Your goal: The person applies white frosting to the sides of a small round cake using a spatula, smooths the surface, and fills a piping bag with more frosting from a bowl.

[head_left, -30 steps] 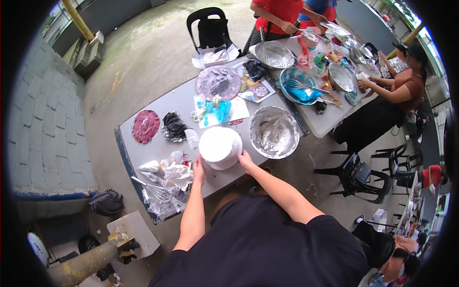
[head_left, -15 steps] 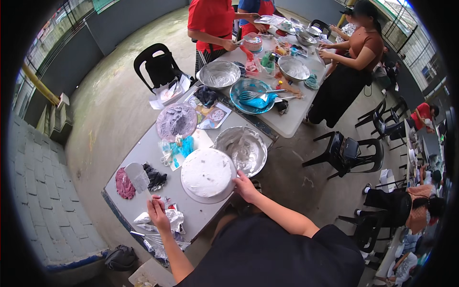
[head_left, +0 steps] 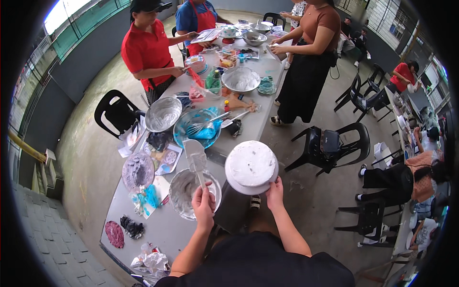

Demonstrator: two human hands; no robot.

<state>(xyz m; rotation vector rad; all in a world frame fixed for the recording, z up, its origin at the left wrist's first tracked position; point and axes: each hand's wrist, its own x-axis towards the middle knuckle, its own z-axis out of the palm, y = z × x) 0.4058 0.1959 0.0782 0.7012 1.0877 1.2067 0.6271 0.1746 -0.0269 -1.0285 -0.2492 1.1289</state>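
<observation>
My right hand (head_left: pixel 275 194) grips the rim of a round white cake stand (head_left: pixel 235 185), lifted off to the right of the table. On it sits a white-frosted cake (head_left: pixel 252 162). My left hand (head_left: pixel 204 210) is wrapped around the handle of a spatula (head_left: pixel 195 155), whose broad blade is smeared with white icing and points away from me. The spatula is above a metal mixing bowl (head_left: pixel 179 195) coated inside with white icing. My left hand partly covers that bowl's right side.
Beyond the bowl stand a blue-smeared basin (head_left: pixel 180 135) with a whisk and another icing bowl (head_left: pixel 163 115). Purple icing (head_left: pixel 137 172) and piping bags (head_left: pixel 146 197) lie at the table's left. Several people work around the far table; a black chair (head_left: pixel 330 148) stands to the right.
My right hand has carried the cake and its stand rightward, off the table. My left hand has brought the spatula from the table's left side to over the icing bowl. The view has shifted.
</observation>
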